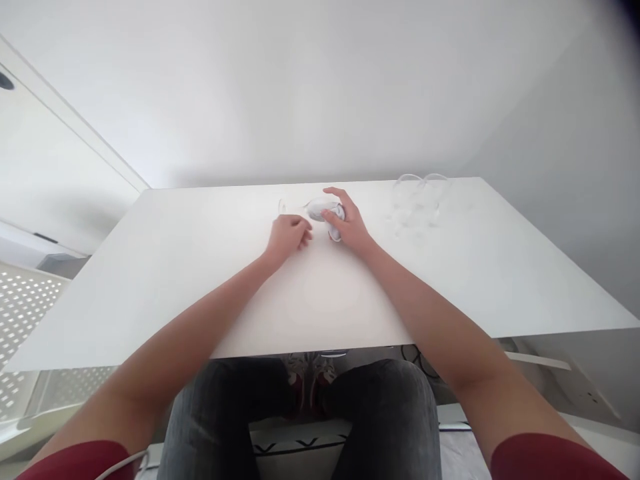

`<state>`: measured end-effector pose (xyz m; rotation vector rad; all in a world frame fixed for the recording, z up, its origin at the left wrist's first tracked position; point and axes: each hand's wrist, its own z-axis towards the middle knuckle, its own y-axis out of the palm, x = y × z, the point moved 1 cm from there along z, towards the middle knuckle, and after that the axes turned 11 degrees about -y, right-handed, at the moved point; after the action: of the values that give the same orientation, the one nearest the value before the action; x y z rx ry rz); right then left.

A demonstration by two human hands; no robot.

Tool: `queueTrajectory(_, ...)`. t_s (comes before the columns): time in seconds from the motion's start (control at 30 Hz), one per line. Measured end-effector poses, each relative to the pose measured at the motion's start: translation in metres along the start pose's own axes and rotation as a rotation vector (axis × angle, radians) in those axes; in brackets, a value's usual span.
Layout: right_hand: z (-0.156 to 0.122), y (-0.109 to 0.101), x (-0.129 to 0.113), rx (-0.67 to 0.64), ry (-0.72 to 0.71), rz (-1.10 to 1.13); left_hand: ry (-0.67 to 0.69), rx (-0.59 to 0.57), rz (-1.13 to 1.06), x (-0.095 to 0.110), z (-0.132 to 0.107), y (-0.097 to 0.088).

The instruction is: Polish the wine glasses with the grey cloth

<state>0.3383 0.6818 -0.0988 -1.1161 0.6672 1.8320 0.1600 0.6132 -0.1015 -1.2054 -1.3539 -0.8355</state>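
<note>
A clear stemmed glass (316, 208) lies roughly level above the white table (320, 293), its foot pointing left and its bowl right. My right hand (351, 225) is around the mouth end of the bowl, thumb on the near side and index finger stretched along the far side. A crumpled pale cloth (336, 230) is bunched at the mouth under those fingers. Just in front of the stem and foot, my left hand (290, 235) is closed with its fingers curled in. Whether anything is inside those fingers is hidden.
Two more clear glasses (419, 197) stand close together at the table's back right, faint against the white. A wall (310, 93) rises behind the table. A perforated white panel (25, 307) is at the left, and my knees (400, 407) are below the front edge.
</note>
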Motion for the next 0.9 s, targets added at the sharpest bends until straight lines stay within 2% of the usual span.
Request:
queueTrajectory(0.07,0.002,-0.002,0.003,0.004,-0.012,0.002,0.274,0.213,0.171,0.003,-0.006,-0.021)
queueTrajectory(0.13,0.004,-0.004,0.006,0.003,-0.004,0.034,0.466,0.349,0.258,0.007,-0.005,-0.038)
queueTrajectory(0.17,0.005,-0.005,0.006,-0.002,0.006,0.057,0.547,0.386,0.284,0.009,-0.002,-0.044)
queueTrajectory(0.23,0.005,-0.007,0.006,-0.008,0.022,0.092,0.645,0.369,0.347,0.013,0.008,-0.05)
queueTrajectory(0.3,0.005,-0.009,0.004,-0.01,0.03,0.112,0.645,0.254,0.403,0.013,0.019,-0.051)
queueTrajectory(0.37,0.004,-0.011,0.003,-0.029,0.034,0.123,0.58,0.141,0.429,0.011,0.027,-0.05)
queueTrajectory(0.43,0.004,-0.011,0.003,-0.088,0.021,0.118,0.528,0.108,0.437,0.007,0.031,-0.049)
queueTrajectory(0.53,0.004,-0.01,0.005,-0.231,-0.099,0.046,0.584,0.152,0.463,0.004,0.032,-0.048)
queueTrajectory(0.63,0.006,-0.007,0.009,-0.326,-0.239,-0.03,0.629,0.151,0.604,0.005,0.031,-0.046)
queueTrajectory(0.8,0.008,-0.006,0.013,-0.267,-0.249,-0.063,0.44,0.199,0.909,0.008,0.025,-0.042)
queueTrajectory(0.9,0.007,-0.006,0.013,-0.181,-0.174,-0.122,0.447,0.284,0.93,0.008,0.024,-0.043)
